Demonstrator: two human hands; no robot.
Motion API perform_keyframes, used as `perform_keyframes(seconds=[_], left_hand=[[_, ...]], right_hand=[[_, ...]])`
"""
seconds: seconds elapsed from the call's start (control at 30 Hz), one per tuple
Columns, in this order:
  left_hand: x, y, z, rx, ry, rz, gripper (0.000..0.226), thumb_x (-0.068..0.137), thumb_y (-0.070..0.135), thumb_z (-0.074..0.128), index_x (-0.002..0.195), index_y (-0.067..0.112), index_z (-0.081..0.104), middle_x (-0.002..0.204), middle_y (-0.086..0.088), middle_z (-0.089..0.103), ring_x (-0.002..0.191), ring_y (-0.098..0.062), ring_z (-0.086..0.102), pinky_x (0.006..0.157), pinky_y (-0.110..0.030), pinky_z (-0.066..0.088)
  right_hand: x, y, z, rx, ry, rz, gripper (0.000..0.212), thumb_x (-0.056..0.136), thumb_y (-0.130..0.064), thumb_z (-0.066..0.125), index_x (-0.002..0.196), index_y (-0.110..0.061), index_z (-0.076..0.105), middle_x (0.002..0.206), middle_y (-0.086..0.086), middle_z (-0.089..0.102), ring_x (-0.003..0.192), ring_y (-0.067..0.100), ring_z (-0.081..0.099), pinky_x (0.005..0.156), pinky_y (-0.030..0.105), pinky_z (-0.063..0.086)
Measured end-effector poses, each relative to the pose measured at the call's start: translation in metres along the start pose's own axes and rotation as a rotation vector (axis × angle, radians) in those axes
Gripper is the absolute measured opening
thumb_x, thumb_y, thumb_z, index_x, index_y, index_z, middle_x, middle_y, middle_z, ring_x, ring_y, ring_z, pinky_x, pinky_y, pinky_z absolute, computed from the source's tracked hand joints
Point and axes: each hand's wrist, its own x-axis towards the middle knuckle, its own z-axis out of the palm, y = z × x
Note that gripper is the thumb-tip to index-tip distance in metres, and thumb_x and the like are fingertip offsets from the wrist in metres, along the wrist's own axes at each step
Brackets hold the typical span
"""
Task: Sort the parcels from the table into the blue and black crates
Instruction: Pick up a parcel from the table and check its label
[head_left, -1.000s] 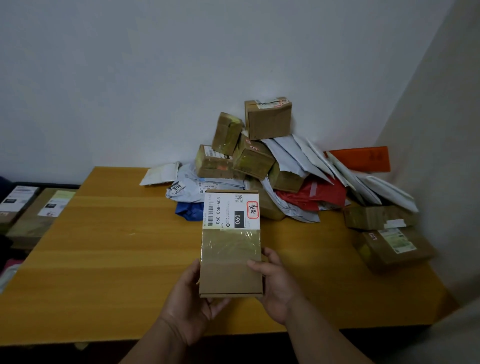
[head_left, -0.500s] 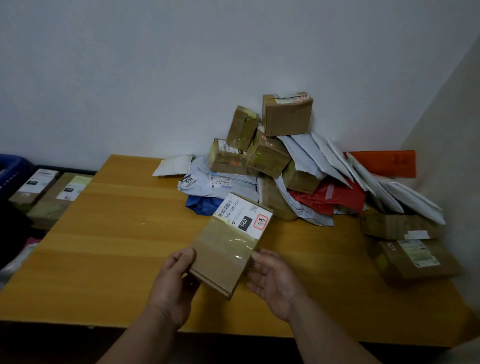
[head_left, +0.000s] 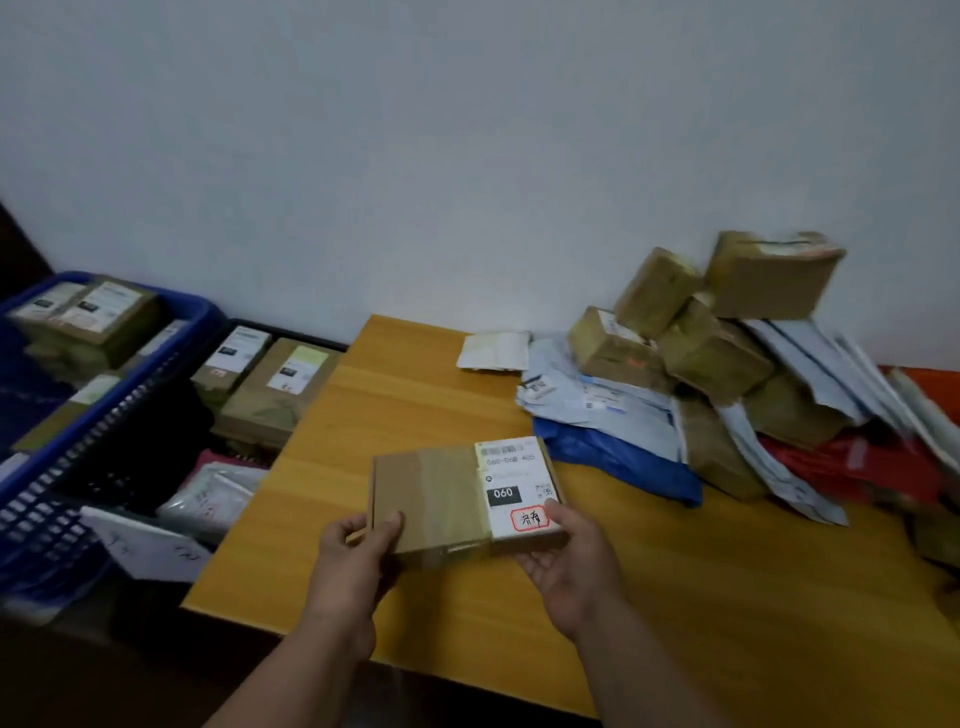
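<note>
as gripped: both hands (head_left: 457, 566) round parcel (head_left: 441, 499)

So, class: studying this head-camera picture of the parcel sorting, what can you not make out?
- Small print on the held box: blurred.
- Parcel pile, head view: motion-blurred, cut by the right edge.
- Blue crate: cut by the left edge.
- Black crate: mostly hidden by parcels and the table.

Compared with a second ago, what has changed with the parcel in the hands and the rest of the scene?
The cardboard parcel, earlier upright with its label at the top, is now turned sideways, label to the right. Left hand and right hand still grip its ends. The view swung left, revealing the blue crate and black crate. The pile stayed put.
</note>
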Motion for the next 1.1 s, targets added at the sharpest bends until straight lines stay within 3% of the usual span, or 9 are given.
perform_keyframes(seconds=[0.17, 0.3, 0.43, 0.5, 0.7, 0.83, 0.93, 1.03, 1.1], left_hand=[[0.031, 0.031, -0.08, 0.174, 0.088, 0.083, 0.041, 0.1, 0.023, 0.053, 0.14, 0.021, 0.046, 0.121, -0.004, 0.058, 0.108, -0.023, 0.056, 0.093, -0.042, 0.046], [0.056, 0.06, -0.122, 0.217, 0.168, 0.084, 0.041, 0.101, 0.02, 0.049, 0.142, 0.021, 0.048, 0.111, 0.0, 0.055, 0.105, -0.021, 0.049, 0.1, -0.04, 0.042], [0.083, 0.086, -0.15, 0.189, 0.218, 0.107, 0.04, 0.102, 0.014, 0.045, 0.141, 0.022, 0.049, 0.102, 0.004, 0.055, 0.096, -0.015, 0.051, 0.091, -0.034, 0.043], [0.098, 0.099, -0.164, 0.178, 0.254, 0.098, 0.042, 0.102, 0.012, 0.043, 0.142, 0.024, 0.048, 0.107, 0.004, 0.055, 0.093, -0.013, 0.051, 0.083, -0.031, 0.043], [0.144, 0.139, -0.224, 0.158, 0.396, 0.023, 0.042, 0.101, 0.013, 0.045, 0.141, 0.024, 0.046, 0.128, -0.007, 0.055, 0.112, -0.026, 0.051, 0.092, -0.04, 0.043], [0.166, 0.158, -0.276, 0.09, 0.457, -0.006, 0.033, 0.101, 0.021, 0.049, 0.134, 0.024, 0.05, 0.126, -0.005, 0.058, 0.113, -0.027, 0.055, 0.103, -0.049, 0.044], [0.18, 0.172, -0.32, 0.086, 0.539, -0.069, 0.021, 0.1, 0.028, 0.051, 0.119, 0.022, 0.055, 0.117, -0.005, 0.061, 0.107, -0.028, 0.058, 0.099, -0.051, 0.047], [0.199, 0.191, -0.37, 0.073, 0.577, -0.125, 0.018, 0.099, 0.031, 0.054, 0.104, 0.015, 0.057, 0.109, -0.013, 0.06, 0.099, -0.032, 0.058, 0.094, -0.05, 0.049], [0.213, 0.21, -0.405, 0.037, 0.554, -0.148, 0.02, 0.099, 0.029, 0.054, 0.097, 0.009, 0.055, 0.103, -0.019, 0.059, 0.091, -0.034, 0.059, 0.08, -0.045, 0.053]], right_hand=[[0.009, 0.065, 0.075, -0.127, -0.048, 0.075, 0.043, 0.087, -0.014, 0.064, 0.128, -0.009, 0.054, 0.104, 0.016, 0.074, 0.101, 0.035, 0.069, 0.074, 0.042, 0.05], [0.019, 0.084, 0.126, -0.293, -0.086, 0.066, 0.035, 0.088, -0.019, 0.064, 0.122, -0.014, 0.055, 0.1, 0.01, 0.075, 0.103, 0.03, 0.066, 0.075, 0.039, 0.044], [0.043, 0.095, 0.18, -0.396, -0.109, 0.048, 0.037, 0.088, -0.021, 0.066, 0.123, -0.015, 0.055, 0.102, 0.01, 0.073, 0.102, 0.03, 0.063, 0.076, 0.038, 0.045], [0.054, 0.101, 0.209, -0.434, -0.132, 0.047, 0.037, 0.089, -0.021, 0.066, 0.123, -0.014, 0.054, 0.103, 0.01, 0.073, 0.104, 0.031, 0.062, 0.076, 0.038, 0.045], [0.087, 0.126, 0.302, -0.544, -0.255, 0.095, 0.032, 0.092, -0.02, 0.065, 0.121, -0.014, 0.055, 0.098, 0.007, 0.073, 0.096, 0.025, 0.062, 0.078, 0.038, 0.046], [0.094, 0.152, 0.365, -0.596, -0.31, 0.147, 0.021, 0.093, -0.016, 0.063, 0.113, -0.015, 0.058, 0.091, 0.004, 0.076, 0.092, 0.023, 0.066, 0.08, 0.039, 0.048], [0.096, 0.181, 0.411, -0.638, -0.329, 0.177, 0.022, 0.092, -0.015, 0.064, 0.113, -0.013, 0.059, 0.098, 0.009, 0.075, 0.097, 0.027, 0.066, 0.084, 0.041, 0.049], [0.099, 0.217, 0.461, -0.678, -0.331, 0.187, 0.026, 0.093, -0.015, 0.063, 0.117, -0.01, 0.059, 0.098, 0.011, 0.075, 0.093, 0.026, 0.067, 0.074, 0.035, 0.048], [0.096, 0.242, 0.492, -0.661, -0.306, 0.204, 0.025, 0.093, -0.014, 0.062, 0.117, -0.009, 0.059, 0.093, 0.011, 0.075, 0.086, 0.025, 0.065, 0.071, 0.034, 0.047]])
